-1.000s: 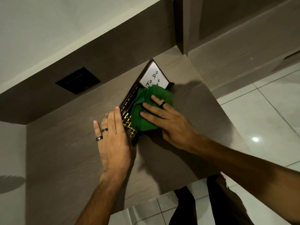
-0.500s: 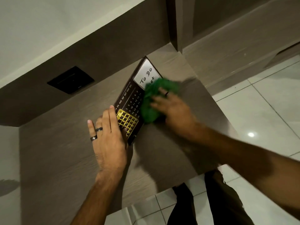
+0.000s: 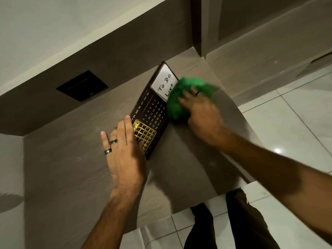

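Observation:
A dark calendar board (image 3: 152,112) with a gold grid and a white "To Do List" panel stands tilted on a brown wooden shelf (image 3: 75,177). My left hand (image 3: 124,151), with two rings, lies flat with straight fingers against the board's lower left end. My right hand (image 3: 201,112) presses a green cloth (image 3: 181,97) at the board's right edge, beside the white panel. The cloth and right hand are motion-blurred.
A black square wall plate (image 3: 82,85) sits in the brown back panel to the left. A vertical post (image 3: 197,24) rises at the shelf's far right corner. White floor tiles (image 3: 296,114) and my dark trousers (image 3: 233,221) lie below the shelf's front edge.
My right hand has slid the green cloth rightward off the calendar numbers to the board's right edge, uncovering the dates and the word "List". My left hand has stayed on the board's left end.

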{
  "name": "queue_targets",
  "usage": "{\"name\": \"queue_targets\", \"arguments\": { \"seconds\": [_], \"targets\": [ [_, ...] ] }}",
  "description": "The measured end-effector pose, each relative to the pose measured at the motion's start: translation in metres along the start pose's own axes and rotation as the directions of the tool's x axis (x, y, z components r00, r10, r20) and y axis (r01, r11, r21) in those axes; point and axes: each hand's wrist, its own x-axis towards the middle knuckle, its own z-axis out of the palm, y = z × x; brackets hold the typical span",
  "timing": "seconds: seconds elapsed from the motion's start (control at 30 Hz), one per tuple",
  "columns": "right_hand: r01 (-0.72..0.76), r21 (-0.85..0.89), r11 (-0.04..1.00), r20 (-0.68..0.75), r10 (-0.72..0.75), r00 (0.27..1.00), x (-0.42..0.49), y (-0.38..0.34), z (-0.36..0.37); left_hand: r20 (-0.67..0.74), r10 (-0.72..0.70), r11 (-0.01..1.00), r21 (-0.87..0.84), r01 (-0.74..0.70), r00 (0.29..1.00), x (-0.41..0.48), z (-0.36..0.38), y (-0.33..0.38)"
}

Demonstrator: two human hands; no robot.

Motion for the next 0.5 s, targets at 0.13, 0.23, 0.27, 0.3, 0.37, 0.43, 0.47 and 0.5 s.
{"name": "queue_targets", "arguments": {
  "seconds": [0.13, 0.23, 0.27, 0.3, 0.37, 0.43, 0.47, 0.5],
  "targets": [
    [-0.111, -0.081, 0.990, -0.084, 0.104, 0.991, 0.022, 0.003, -0.014, -0.018, 0.010, 1.000, -0.026, -0.010, 1.000, 0.000, 0.003, -0.002],
    [0.056, -0.074, 0.996, -0.024, -0.058, 0.998, -0.021, -0.028, 0.009, -0.030, 0.005, 0.999, -0.036, -0.006, 1.000, -0.001, 0.002, -0.003],
    [0.137, -0.047, 0.990, 0.014, -0.136, 0.991, -0.041, -0.042, 0.020, -0.033, -0.001, 0.999, -0.039, 0.000, 0.999, 0.000, 0.002, -0.002],
    [0.221, -0.013, 0.975, 0.060, -0.219, 0.974, -0.060, -0.057, 0.031, -0.032, -0.008, 0.999, -0.043, 0.007, 0.999, 0.000, 0.002, -0.001],
    [0.348, 0.043, 0.936, 0.176, -0.350, 0.920, -0.089, -0.084, 0.047, -0.024, -0.014, 0.999, -0.053, 0.012, 1.000, 0.001, 0.000, -0.001],
    [0.410, 0.090, 0.908, 0.242, -0.419, 0.875, -0.103, -0.099, 0.056, -0.016, -0.005, 0.999, -0.046, 0.005, 1.000, 0.002, -0.002, -0.003],
    [0.432, 0.109, 0.895, 0.256, -0.445, 0.858, -0.105, -0.100, 0.057, -0.009, -0.001, 0.999, -0.042, 0.001, 1.000, 0.003, -0.003, -0.004],
    [0.459, 0.122, 0.880, 0.252, -0.475, 0.843, -0.105, -0.099, 0.056, -0.003, 0.002, 0.999, -0.041, -0.002, 1.000, 0.004, -0.003, -0.004]
  ]
}}
